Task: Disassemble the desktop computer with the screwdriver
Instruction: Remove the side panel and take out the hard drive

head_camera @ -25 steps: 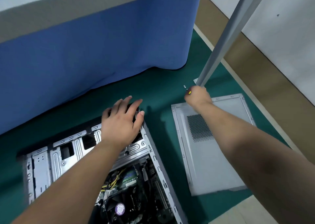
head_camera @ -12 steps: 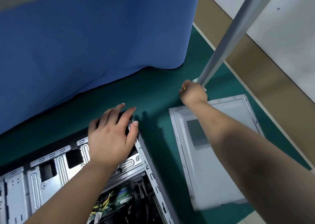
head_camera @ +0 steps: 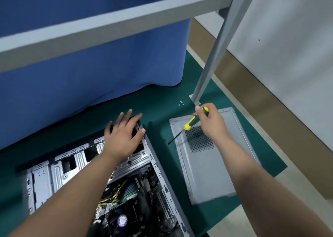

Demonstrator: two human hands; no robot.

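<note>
The open desktop computer case [head_camera: 158, 166] lies on its side on the green mat, its motherboard, cables and a fan showing inside. My left hand [head_camera: 124, 137] rests flat with spread fingers on the case's far top corner, over the drive cage. My right hand [head_camera: 210, 121] grips the yellow-and-green handle of a screwdriver [head_camera: 191, 123]. Its dark shaft points down-left, over the edge of the removed grey side panel [head_camera: 207, 168], which lies flat on the mat to the right of the case.
Several small screws [head_camera: 181, 103] lie on the green mat [head_camera: 162, 101] beside the foot of a slanted grey metal post [head_camera: 210, 63]. A grey crossbar [head_camera: 108, 24] runs overhead. A blue cloth [head_camera: 90, 71] hangs behind the case. The mat ends at the right.
My right hand has lifted from the mat near the post's foot and come back over the side panel with the screwdriver now showing. My left hand has stayed on the case.
</note>
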